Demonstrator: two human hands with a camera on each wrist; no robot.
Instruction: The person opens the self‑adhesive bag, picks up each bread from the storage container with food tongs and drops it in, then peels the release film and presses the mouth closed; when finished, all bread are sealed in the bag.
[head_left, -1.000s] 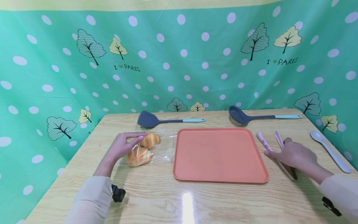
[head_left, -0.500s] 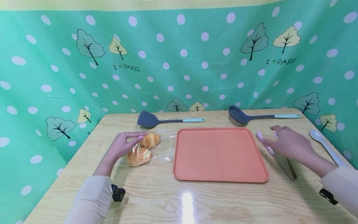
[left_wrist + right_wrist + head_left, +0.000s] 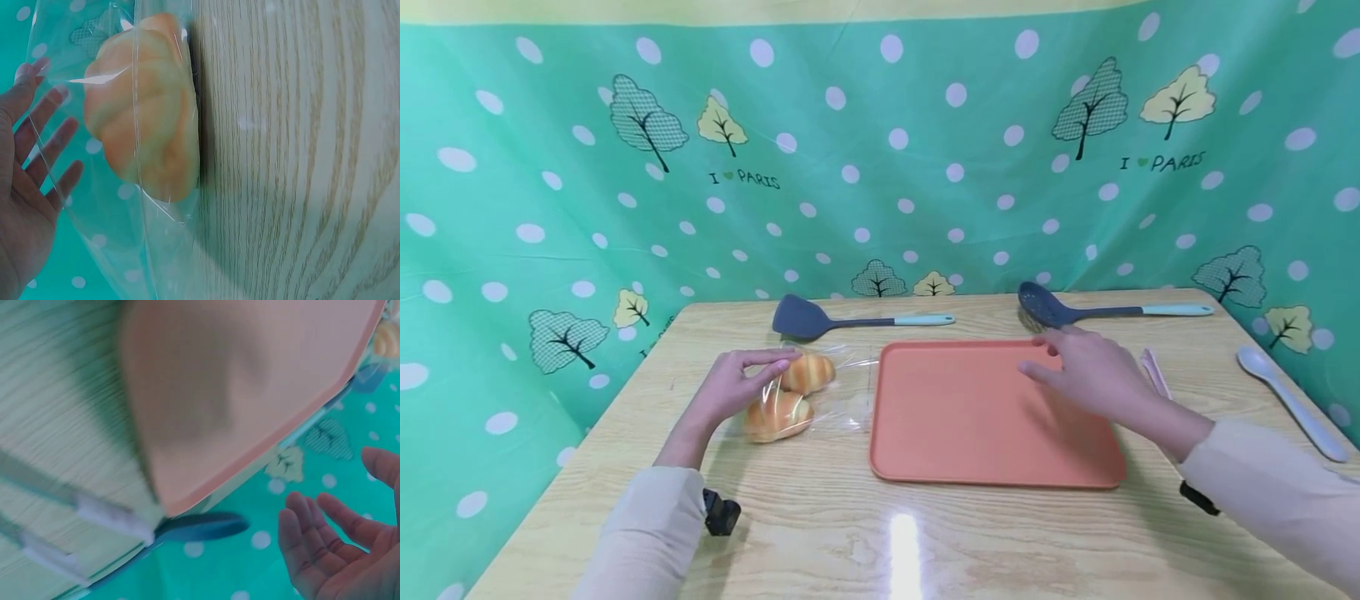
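At the left of the table my left hand (image 3: pixel 733 385) pinches the film of a clear plastic bag (image 3: pixel 852 390) between thumb and forefinger. Two bread rolls lie in the bag: a striped back roll (image 3: pixel 808 374) and a front roll (image 3: pixel 777 417). The left wrist view shows a bread roll (image 3: pixel 147 112) behind the film, with the other fingers of that hand spread apart. My right hand (image 3: pixel 1090 375) hovers over the right part of a coral tray (image 3: pixel 970 417), fingers relaxed and holding nothing. Right of the tray, tongs (image 3: pixel 1156 375) with lilac grips lie partly hidden by my right forearm.
Along the back edge lie a dark spatula (image 3: pixel 805 318) with a light blue handle and a slotted ladle (image 3: pixel 1048 308). A pale spoon (image 3: pixel 1292 404) rests near the right edge. A green polka-dot cloth (image 3: pixel 880 150) hangs behind the wooden table (image 3: pixel 805 533).
My right hand has let go of the tongs and moved left to above the tray. The tongs stay on the table. My left hand keeps its place at the bag.
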